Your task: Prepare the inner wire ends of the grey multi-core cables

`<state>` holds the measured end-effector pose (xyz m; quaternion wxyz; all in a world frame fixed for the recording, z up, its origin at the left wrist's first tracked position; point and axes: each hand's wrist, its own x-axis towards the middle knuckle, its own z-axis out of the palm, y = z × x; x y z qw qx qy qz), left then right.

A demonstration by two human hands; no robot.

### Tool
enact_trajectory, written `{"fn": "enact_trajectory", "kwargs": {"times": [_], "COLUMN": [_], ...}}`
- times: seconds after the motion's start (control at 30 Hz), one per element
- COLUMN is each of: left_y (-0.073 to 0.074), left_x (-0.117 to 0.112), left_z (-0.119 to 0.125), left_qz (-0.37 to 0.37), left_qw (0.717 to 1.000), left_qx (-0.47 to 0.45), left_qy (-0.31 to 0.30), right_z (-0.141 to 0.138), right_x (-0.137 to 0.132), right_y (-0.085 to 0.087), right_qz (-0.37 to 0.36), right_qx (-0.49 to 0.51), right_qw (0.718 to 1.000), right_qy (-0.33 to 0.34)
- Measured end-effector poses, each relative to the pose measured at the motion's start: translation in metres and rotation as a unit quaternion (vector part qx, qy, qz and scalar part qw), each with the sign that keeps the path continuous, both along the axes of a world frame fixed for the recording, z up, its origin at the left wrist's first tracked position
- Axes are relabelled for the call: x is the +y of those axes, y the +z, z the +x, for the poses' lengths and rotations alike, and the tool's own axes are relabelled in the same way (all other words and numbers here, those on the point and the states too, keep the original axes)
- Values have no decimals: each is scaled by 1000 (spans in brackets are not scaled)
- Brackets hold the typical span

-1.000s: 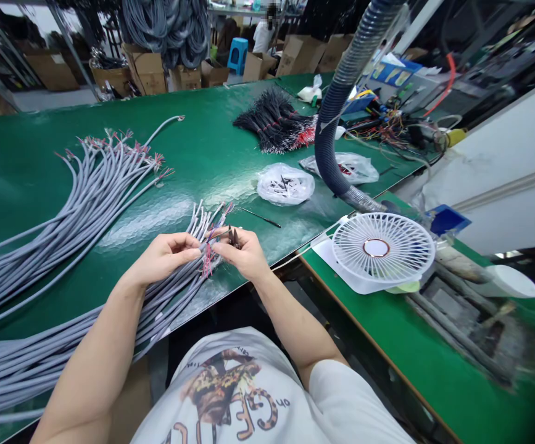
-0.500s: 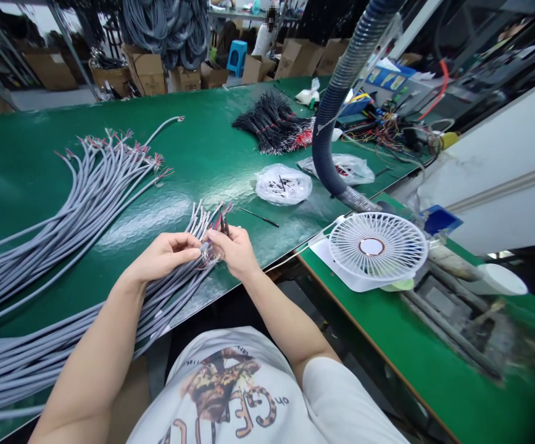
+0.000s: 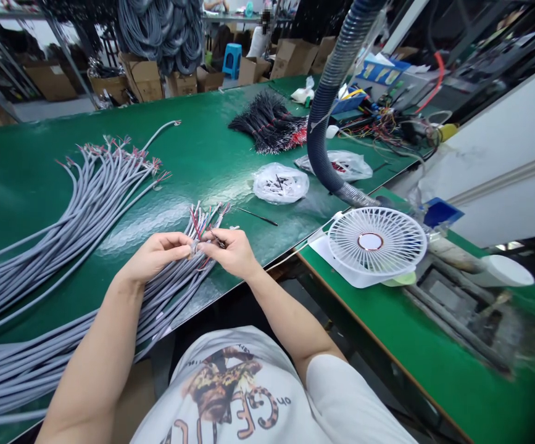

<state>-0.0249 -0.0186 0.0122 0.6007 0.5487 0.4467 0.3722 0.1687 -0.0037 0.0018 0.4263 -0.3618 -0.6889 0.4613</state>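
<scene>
My left hand (image 3: pixel 164 254) is closed in a pinch on the stripped end of a grey cable (image 3: pixel 194 248). Thin coloured wires (image 3: pixel 197 223), red and green among them, fan upward from between the hands. My right hand (image 3: pixel 234 254) has its thumb and forefinger pressed to the same cable end. Tucked in its fingers is a small dark metal tool (image 3: pixel 221 240), mostly hidden, like snips or tweezers. Beneath both hands lies a bundle of grey cables (image 3: pixel 170 296) with stripped ends.
Another grey cable bundle (image 3: pixel 86 203) lies left. Beyond my right hand are a thin dark rod (image 3: pixel 258 216), a plastic bag of small parts (image 3: pixel 281 184) and bundled black wires (image 3: pixel 267 123). A flexible duct (image 3: pixel 320 123) hangs above a white fan (image 3: pixel 376 240) at right.
My hands have shifted slightly left. The dark tool, which pointed up from my right hand, now lies lower across its fingers. The coloured wires now stand spread above my fingers.
</scene>
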Motion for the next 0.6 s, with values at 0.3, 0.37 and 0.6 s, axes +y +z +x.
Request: {"fn": "enact_trajectory", "kwargs": {"times": [0.3,0.37,0.6], "left_y": [6,13,74], "left_x": [-4,-5,14], "left_z": [-6,-11,-36], "left_qz": [-38,-29,151], "left_qw": [997,998,959], "left_qx": [1,20,163], "left_qy": [-69,-47,175], "right_z": [19,28,67], "right_x": [15,19,31], "right_y": [-6,-11,-44], "right_qz": [144,144,101], "right_qx": [-104,-96,-84], "right_qw": [984,984,981], "right_qy": [0,-47,-142]}}
